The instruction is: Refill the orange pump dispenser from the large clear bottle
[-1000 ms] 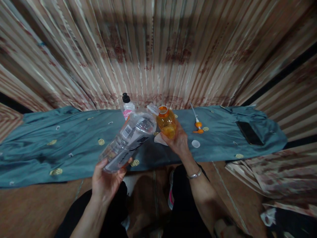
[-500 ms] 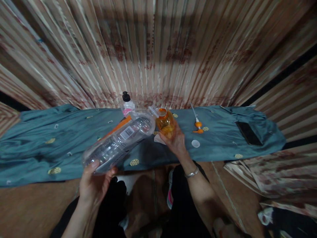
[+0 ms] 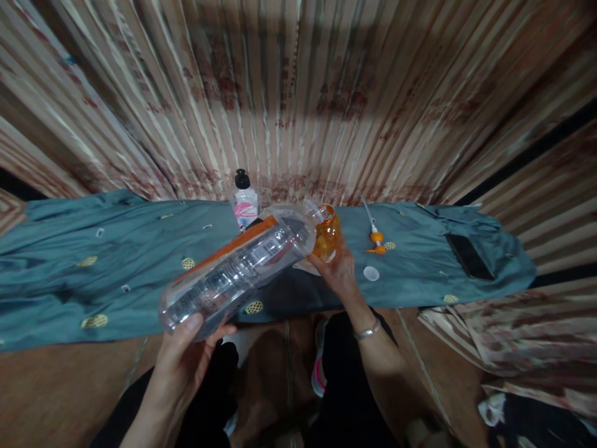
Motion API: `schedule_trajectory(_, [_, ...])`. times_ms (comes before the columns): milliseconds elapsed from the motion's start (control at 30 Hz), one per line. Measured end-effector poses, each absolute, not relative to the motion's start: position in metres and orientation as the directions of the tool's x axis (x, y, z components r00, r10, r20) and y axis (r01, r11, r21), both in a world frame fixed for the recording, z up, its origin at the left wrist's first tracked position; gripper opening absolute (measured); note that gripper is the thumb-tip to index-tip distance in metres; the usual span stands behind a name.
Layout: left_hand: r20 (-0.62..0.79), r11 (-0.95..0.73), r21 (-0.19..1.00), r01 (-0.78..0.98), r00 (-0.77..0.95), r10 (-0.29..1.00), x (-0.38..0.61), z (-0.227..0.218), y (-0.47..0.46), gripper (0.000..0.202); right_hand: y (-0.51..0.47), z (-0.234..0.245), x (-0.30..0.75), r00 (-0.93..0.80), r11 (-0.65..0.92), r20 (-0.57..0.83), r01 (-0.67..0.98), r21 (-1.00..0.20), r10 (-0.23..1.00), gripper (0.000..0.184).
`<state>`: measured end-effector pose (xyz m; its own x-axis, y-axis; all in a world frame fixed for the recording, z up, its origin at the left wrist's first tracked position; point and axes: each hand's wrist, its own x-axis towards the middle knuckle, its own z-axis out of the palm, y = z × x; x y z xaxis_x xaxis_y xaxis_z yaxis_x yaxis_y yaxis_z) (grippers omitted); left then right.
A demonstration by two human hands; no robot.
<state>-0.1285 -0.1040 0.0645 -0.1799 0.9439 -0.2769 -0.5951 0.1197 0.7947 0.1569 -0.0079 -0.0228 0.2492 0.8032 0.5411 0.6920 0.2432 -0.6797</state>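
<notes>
A large clear plastic bottle [image 3: 233, 274] with an orange-edged label lies tilted across the middle, its neck up and to the right. My left hand [image 3: 191, 348] is closed round its base end. In my right hand [image 3: 340, 267] is a small orange see-through bottle [image 3: 328, 233], uncapped and holding some liquid. The clear bottle's neck meets the orange bottle's mouth; whether liquid flows between them I cannot tell. To the right lies an orange pump head [image 3: 377, 239] with its dip tube, and below it a round white cap [image 3: 371, 273].
A white and pink bottle with a black cap [image 3: 245, 208] stands behind the clear bottle. A dark phone [image 3: 469, 255] lies at the right on the teal patterned cloth [image 3: 149, 249]. Pleated curtains [image 3: 280, 93] hang behind and at the sides.
Both bottles have shifted a little to the right in the view. The clear bottle's neck stays at the orange bottle's mouth, and both hands keep their hold.
</notes>
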Motion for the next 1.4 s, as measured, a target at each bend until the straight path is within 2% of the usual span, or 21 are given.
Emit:
schedule_trajectory(167, [-0.258,0.121,0.872,-0.474,-0.235,0.937,-0.12,0.072,-0.113,0.084,-0.008,-0.022,0.159,0.289,0.202,0.512,0.681,-0.704,0.809,0.074])
schedule_trajectory(367, [-0.262,0.154,0.899,-0.41,-0.221,0.939,-0.107,0.087,-0.118,0.063,-0.011,-0.017,0.158,0.312,0.141,0.437,0.657,-0.741,0.844,0.078])
schedule_trajectory(567, [-0.237,0.125,0.92,-0.371,-0.273,0.932,-0.098,0.095,-0.12,0.071,-0.012,-0.016,0.158,0.317,0.157,0.452,0.649,-0.744,0.834,0.072])
schedule_trajectory(800, [-0.197,0.084,0.932,-0.352,-0.298,0.934,-0.098,0.093,-0.123,0.059,-0.011,-0.016,0.164,0.324,0.165,0.471,0.654,-0.738,0.82,0.071])
schedule_trajectory(967, [-0.22,0.105,0.928,-0.358,-0.297,0.929,-0.097,0.09,-0.125,0.067,-0.01,-0.017,0.164,0.313,0.187,0.484,0.651,-0.736,0.817,0.064])
schedule_trajectory(1100, [-0.229,0.118,0.92,-0.373,-0.267,0.936,-0.098,0.088,-0.123,0.077,-0.01,-0.015,0.164,0.295,0.196,0.488,0.658,-0.727,0.822,0.067])
schedule_trajectory(1400, [-0.12,0.044,0.955,-0.292,-0.248,0.961,-0.108,0.085,-0.121,0.075,-0.01,-0.014,0.162,0.304,0.144,0.424,0.643,-0.752,0.853,0.074])
